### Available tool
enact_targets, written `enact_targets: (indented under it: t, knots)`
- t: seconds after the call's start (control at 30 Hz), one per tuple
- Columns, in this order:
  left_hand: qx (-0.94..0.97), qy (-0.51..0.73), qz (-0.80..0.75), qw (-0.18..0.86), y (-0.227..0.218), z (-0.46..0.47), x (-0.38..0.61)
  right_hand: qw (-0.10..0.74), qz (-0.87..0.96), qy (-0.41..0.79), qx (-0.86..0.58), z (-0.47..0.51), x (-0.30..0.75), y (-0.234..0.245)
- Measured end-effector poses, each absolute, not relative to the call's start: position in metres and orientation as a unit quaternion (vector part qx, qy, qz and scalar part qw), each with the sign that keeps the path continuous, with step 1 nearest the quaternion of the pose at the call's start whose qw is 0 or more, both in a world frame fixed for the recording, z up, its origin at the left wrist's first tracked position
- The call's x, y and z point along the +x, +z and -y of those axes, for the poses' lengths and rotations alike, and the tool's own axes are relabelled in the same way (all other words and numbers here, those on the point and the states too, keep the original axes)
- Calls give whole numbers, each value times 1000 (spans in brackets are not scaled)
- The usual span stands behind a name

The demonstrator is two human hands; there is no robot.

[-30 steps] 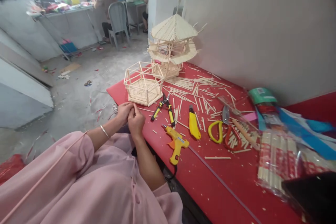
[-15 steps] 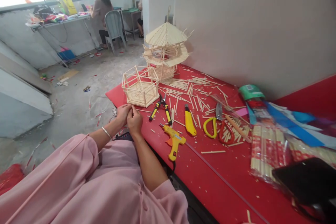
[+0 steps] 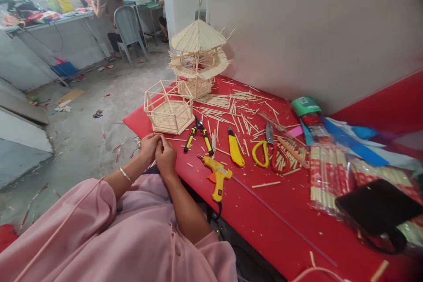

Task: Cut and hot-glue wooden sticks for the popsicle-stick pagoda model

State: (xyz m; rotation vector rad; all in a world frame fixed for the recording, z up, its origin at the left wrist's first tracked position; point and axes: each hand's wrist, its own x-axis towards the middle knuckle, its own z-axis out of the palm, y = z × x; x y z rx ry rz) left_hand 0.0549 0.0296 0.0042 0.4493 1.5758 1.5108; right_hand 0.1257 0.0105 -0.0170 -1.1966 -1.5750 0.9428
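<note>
My left hand (image 3: 149, 147), with a bangle on its wrist, and my right hand (image 3: 165, 156) meet at the table's edge. Their fingers are curled and pressed together; anything between them is hidden. Just beyond stands an open hexagonal frame of thin sticks (image 3: 169, 112). Behind it rises a stick-built pagoda (image 3: 198, 55) with a pointed roof. To the right of my hands lie yellow-and-black pliers (image 3: 199, 136), a yellow glue gun (image 3: 216, 175) and a yellow utility knife (image 3: 235, 147).
Loose sticks (image 3: 243, 116) litter the red table (image 3: 261, 224). Further right are scissors (image 3: 261, 154), packs of sticks (image 3: 327, 176), green tape (image 3: 306, 105) and a black flat device (image 3: 376, 207). A pale partition (image 3: 280, 31) borders the table. Another person (image 3: 109, 2) sits at the far left.
The camera view has turned slightly right, so everything sits further left in the picture. My hands stay pressed together, and the things on the table have not moved.
</note>
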Motion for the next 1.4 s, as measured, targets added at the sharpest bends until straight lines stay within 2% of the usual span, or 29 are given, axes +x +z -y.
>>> enact_targets:
  t: [0.27,0.53,0.77,0.83,0.97,1.07,1.17,1.4]
  knots:
    - [189,580,-614,501,2,-27,45,472,626,381,-491,-5,127,-17]
    - [190,533,-549,615,11,-26,31,478,616,369,-506,-2,125,-19]
    - [158,510,-478,698,8,-30,14,445,574,400,-559,2,124,8]
    - [155,503,-469,709,7,-29,11,424,595,354,-584,4,129,20]
    - [150,492,-473,715,7,-28,9,376,614,165,-674,2,154,39]
    - [145,488,-475,717,8,-29,8,361,589,68,-720,-7,184,48]
    - [141,487,-476,718,9,-29,9,315,567,50,-759,-18,218,53]
    - [148,470,-478,727,15,-29,16,88,625,72,-773,-34,250,59]
